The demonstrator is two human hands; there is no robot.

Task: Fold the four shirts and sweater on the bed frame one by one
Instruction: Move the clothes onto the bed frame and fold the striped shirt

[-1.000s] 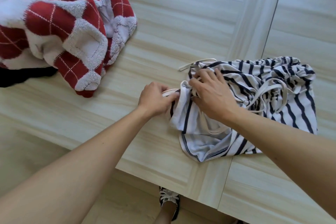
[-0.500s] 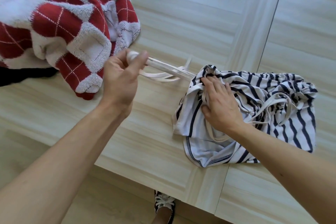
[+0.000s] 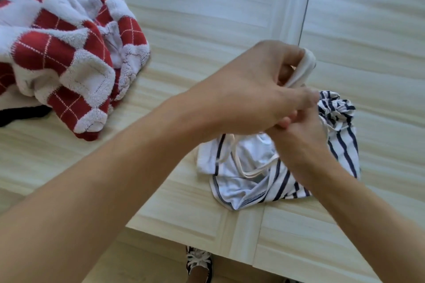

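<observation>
A crumpled white shirt with navy stripes (image 3: 255, 179) lies on the pale wooden bed frame (image 3: 207, 18), near its front edge. My left hand (image 3: 250, 89) hovers above the shirt and grips its bunched white straps (image 3: 303, 69), lifted over the cloth. My right hand (image 3: 299, 133) sits just under the left hand on top of the shirt, its fingers hidden, so its hold on the cloth is unclear. A red and white checked fleece sweater (image 3: 66, 62) lies in a heap at the left.
A black garment (image 3: 20, 115) pokes out from under the sweater at the far left. A seam between two panels (image 3: 305, 0) runs up the bed frame. Below the front edge a black and white shoe (image 3: 199, 262) stands on the floor.
My left hand has carried the white straps from the left side across to the right, over the shirt. The right hand has stayed on the shirt. The camera has moved closer.
</observation>
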